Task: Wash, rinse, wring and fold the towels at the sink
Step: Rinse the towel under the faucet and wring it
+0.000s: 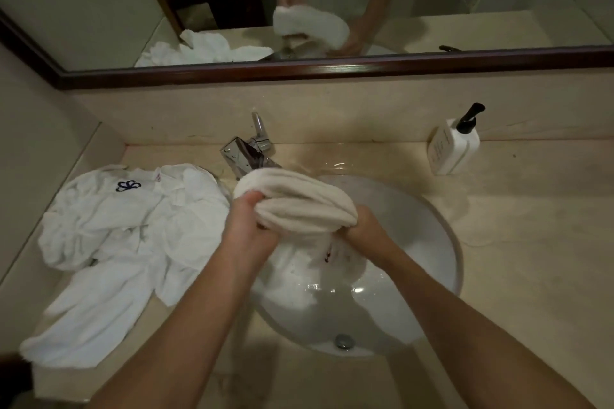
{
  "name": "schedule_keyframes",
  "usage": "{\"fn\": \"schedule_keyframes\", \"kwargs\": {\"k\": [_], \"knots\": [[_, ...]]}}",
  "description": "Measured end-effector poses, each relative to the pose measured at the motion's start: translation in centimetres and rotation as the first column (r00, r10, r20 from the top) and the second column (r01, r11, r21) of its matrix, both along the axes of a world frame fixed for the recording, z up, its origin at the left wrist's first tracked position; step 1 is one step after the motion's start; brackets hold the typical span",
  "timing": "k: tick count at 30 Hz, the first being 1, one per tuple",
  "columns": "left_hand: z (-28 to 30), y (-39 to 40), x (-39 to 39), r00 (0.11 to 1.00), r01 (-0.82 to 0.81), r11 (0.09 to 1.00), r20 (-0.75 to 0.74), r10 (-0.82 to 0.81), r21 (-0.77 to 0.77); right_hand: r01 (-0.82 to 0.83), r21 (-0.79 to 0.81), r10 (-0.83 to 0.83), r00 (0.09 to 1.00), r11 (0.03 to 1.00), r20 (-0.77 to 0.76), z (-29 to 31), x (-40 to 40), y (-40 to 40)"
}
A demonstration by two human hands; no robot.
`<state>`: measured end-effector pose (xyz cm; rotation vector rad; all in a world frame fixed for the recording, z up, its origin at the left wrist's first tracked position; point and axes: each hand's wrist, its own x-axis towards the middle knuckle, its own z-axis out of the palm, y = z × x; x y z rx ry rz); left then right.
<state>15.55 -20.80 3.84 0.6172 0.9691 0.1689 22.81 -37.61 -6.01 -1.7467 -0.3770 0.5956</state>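
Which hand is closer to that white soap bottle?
Right. The right hand grips the towel below-left of the soap bottle; the left hand is farther left.

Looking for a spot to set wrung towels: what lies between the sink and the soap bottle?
Head view: only wet beige stone counter lies between the white oval sink and the white pump bottle.

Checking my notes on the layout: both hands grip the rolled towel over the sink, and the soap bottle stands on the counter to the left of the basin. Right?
Not quite. The head view shows the soap bottle to the right of the sink, not the left. Both the left hand and right hand do grip the rolled towel.
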Motion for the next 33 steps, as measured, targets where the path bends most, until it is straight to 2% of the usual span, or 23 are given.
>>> {"fn": "schedule_keyframes", "kwargs": {"k": [1,2,3,4,5,6,7,8,9,10,12,15,17,19,21,23,27,28,30,31,33], "knots": [[-0.9,0.6,-1.2,0.994,0.034,0.995,-0.105,-0.023,0.098,-0.042,-0.078,0.045,0.998,0.996,0.036,0.4,0.2,-0.3],[-2.3,1.1,-2.6,0.97,0.136,0.962,-0.227,-0.08,0.239,-0.091,-0.162,0.106,0.99,0.983,0.089,0.9,0.5,-0.5],[-3.5,0.9,-3.8,0.93,0.281,0.864,-0.34,-0.138,0.417,-0.146,-0.274,0.187,0.973,0.951,0.132,1.6,0.7,-0.5],[-4.7,0.7,-4.7,0.877,0.456,0.626,-0.44,-0.195,0.632,-0.204,-0.377,0.276,0.95,0.903,0.146,2.5,0.8,-0.2],[-5.9,0.5,-5.4,0.842,0.536,0.315,-0.467,-0.272,0.783,-0.254,-0.473,0.349,0.929,0.844,0.124,3.4,0.8,0.3],[-6.5,-0.1,-5.4,0.795,0.521,0.051,-0.462,-0.394,0.852,-0.31,-0.538,0.415,0.906,0.784,0.082,4.2,0.9,0.9],[-7.1,-0.9,-5.0,0.705,0.494,-0.104,-0.468,-0.533,0.863,-0.378,-0.569,0.482,0.875,0.73,0.038,5.1,1.0,1.4],[-7.7,-1.5,-4.2,0.615,0.484,-0.186,-0.484,-0.623,0.855,-0.452,-0.557,0.536,0.844,0.697,-0.014,5.8,1.3,1.8],[-7.9,-1.6,-3.1,0.566,0.501,-0.173,-0.472,-0.676,0.848,-0.509,-0.523,0.569,0.821,0.684,-0.055,6.4,1.6,2.1],[-8.1,-1.1,-1.9,0.557,0.548,-0.054,-0.412,-0.721,0.835,-0.53,-0.497,0.566,0.819,0.687,-0.09,7.1,1.9,2.3],[-8.6,-0.1,0.0,0.612,0.596,0.22,-0.26,-0.747,0.772,-0.485,-0.468,0.474,0.867,0.738,-0.151,8.3,2.9,1.9],[-9.0,0.2,1.7,0.715,0.558,0.513,-0.064,-0.697,0.653,-0.241,-0.328,0.169,0.958,0.913,-0.232,7.4,3.3,0.5],[-8.9,-0.3,2.3,0.77,0.527,0.65,0.016,-0.638,0.548,-0.027,-0.175,-0.037,0.935,0.984,-0.352,4.9,2.1,-0.1],[-9.6,-0.7,2.7,0.81,0.536,0.758,0.028,-0.586,0.372,0.037,-0.106,-0.082,0.884,0.994,-0.46,2.6,0.0,0.1],[-10.9,-0.8,2.7,0.816,0.563,0.808,0.038,-0.577,0.175,0.056,-0.1,-0.1,0.847,0.993,-0.522,0.9,-1.7,0.4],[-11.7,-0.3,2.6,0.805,0.591,0.807,0.069,-0.589,-0.002,0.094,-0.103,-0.136,0.811,0.99,-0.569,-0.4,-2.6,0.2],[-12.1,0.1,2.0,0.86,0.509,0.839,0.164,-0.484,-0.192,0.313,-0.022,-0.243,0.689,0.949,-0.683,-2.8,-3.8,0.6],[-12.2,-0.4,2.0,0.872,0.489,0.852,0.137,-0.47,-0.187,0.364,-0.003,-0.261,0.663,0.931,-0.701,-3.4,-4.2,1.3],[-13.8,-1.1,2.6,0.902,0.429,0.903,-0.041,-0.43,-0.027,0.422,-0.007,-0.289,0.606,0.906,-0.741,-4.1,-4.9,2.9],[-14.5,-1.3,3.0,0.919,0.38,0.924,-0.141,-0.369,0.054,0.411,-0.04,-0.306,0.606,0.911,-0.734,-4.3,-5.0,3.7],[-16.0,-1.0,3.5,0.936,0.268,0.96,-0.258,-0.24,0.08,0.302,-0.163,-0.336,0.716,0.939,-0.612,-4.9,-4.2,5.0]]}}
